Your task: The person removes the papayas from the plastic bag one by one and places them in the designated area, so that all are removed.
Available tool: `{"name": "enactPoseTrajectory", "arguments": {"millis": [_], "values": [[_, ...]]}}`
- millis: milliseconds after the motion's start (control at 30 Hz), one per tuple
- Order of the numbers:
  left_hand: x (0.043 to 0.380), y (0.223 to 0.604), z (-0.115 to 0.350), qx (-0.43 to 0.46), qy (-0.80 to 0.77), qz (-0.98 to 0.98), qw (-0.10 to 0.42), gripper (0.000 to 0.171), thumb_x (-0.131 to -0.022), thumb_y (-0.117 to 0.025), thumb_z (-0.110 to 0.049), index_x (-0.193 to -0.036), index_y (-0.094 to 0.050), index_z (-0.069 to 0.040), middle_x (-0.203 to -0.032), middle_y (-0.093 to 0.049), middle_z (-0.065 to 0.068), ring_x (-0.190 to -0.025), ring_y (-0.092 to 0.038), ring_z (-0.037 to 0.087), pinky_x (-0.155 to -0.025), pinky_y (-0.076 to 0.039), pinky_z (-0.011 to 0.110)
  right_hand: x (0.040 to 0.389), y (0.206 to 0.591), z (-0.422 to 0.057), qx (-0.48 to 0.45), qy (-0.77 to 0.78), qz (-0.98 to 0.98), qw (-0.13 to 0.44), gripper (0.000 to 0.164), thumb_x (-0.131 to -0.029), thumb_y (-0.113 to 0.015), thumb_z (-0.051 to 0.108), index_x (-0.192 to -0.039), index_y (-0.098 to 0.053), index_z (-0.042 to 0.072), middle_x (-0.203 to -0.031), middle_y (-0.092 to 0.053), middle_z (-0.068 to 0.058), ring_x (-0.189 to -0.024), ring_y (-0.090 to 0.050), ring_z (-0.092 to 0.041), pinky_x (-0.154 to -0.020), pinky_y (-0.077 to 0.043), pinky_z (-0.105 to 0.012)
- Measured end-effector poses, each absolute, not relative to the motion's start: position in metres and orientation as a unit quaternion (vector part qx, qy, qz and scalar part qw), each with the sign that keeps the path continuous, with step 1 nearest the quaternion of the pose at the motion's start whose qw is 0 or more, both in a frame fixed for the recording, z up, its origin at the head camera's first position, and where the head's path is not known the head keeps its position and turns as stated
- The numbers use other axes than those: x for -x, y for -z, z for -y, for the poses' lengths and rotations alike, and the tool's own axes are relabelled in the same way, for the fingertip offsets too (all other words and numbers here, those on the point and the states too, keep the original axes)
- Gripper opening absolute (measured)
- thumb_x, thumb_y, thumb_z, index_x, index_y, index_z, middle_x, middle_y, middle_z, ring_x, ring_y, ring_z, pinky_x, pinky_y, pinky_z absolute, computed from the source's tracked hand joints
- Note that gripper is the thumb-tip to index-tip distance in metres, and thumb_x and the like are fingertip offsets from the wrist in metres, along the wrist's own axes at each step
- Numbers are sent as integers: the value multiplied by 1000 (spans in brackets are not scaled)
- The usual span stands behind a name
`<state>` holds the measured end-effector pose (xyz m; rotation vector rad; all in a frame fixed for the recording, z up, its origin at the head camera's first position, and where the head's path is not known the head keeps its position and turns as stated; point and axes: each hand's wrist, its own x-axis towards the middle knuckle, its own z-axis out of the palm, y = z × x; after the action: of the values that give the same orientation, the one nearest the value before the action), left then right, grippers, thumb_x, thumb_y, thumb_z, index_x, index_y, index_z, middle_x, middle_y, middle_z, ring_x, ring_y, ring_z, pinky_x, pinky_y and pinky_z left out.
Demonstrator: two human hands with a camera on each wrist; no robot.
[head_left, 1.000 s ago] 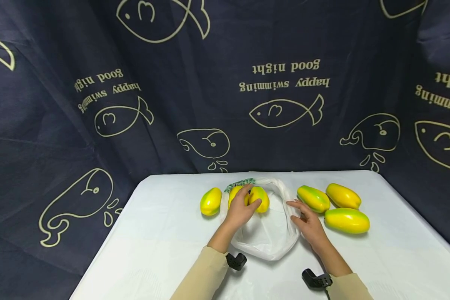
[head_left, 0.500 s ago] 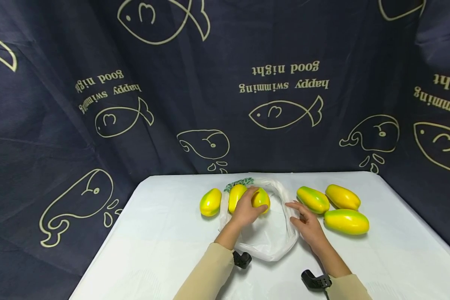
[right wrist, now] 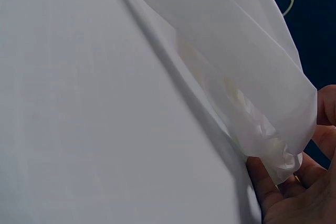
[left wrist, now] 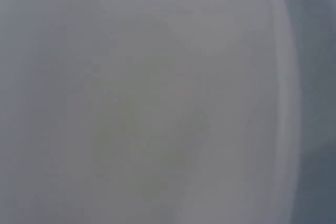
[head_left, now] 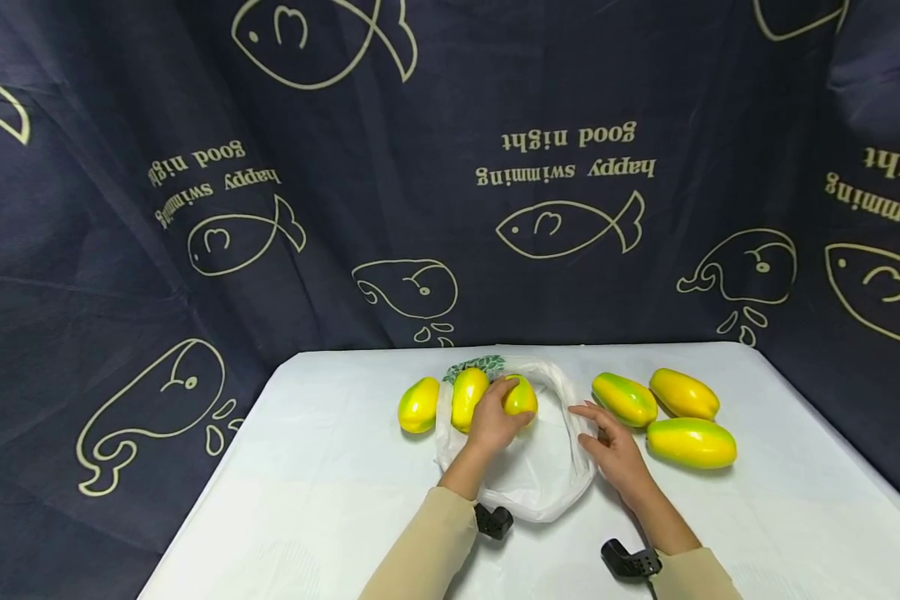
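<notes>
A white plastic bag [head_left: 532, 467] with a green leaf print stands with its mouth wide open on the table. Two yellow-green papayas are in it, side by side at the far left. My left hand [head_left: 492, 417] reaches over the bag's left rim. Its fingers and thumb grip the right-hand papaya [head_left: 523, 398], and the other papaya [head_left: 468, 398] lies just left of the hand. My right hand [head_left: 615, 442] holds the bag's right rim, with bunched plastic [right wrist: 286, 156] between thumb and fingers in the right wrist view. Blurred white plastic [left wrist: 157, 98] fills the left wrist view, hiding the left hand.
A single papaya [head_left: 419, 405] lies outside, against the bag's left side. Right of the right hand lie three more: a papaya [head_left: 625, 398] nearest the bag, a papaya [head_left: 685, 393] farther back and a papaya [head_left: 692, 442] in front. A dark printed curtain [head_left: 420, 208] hangs behind the table.
My left hand has moved slightly right inside the bag, closer around the right-hand papaya. More of the left papaya in the bag shows. The right hand stays at the rim.
</notes>
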<state>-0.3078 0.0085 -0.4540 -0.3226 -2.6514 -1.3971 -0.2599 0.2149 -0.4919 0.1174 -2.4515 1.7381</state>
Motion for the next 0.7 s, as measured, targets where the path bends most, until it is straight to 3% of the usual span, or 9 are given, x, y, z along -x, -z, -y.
{"name": "enactPoseTrajectory", "arguments": {"millis": [267, 700], "values": [[308, 456, -9, 106, 464, 875, 81, 57, -78, -80, -8, -132, -63, -8, -141, -59, 11, -132, -55, 32, -110, -47, 46, 261, 492, -215, -39, -577, 813, 66, 43, -94, -59, 3, -137, -58, 8, -160, -35, -16, -155, -17, -37, -123, -18, -64], [306, 458, -11, 102, 485, 865, 81, 58, -80, -78, -9, -135, -61, -9, -139, -60, 11, -128, -57, 31, -107, -50, 47, 260, 491, -215, -33, -570, 819, 62, 43, -95, -59, 5, -137, -58, 10, -162, -32, -16, -155, -16, -37, -122, -19, -65]]}}
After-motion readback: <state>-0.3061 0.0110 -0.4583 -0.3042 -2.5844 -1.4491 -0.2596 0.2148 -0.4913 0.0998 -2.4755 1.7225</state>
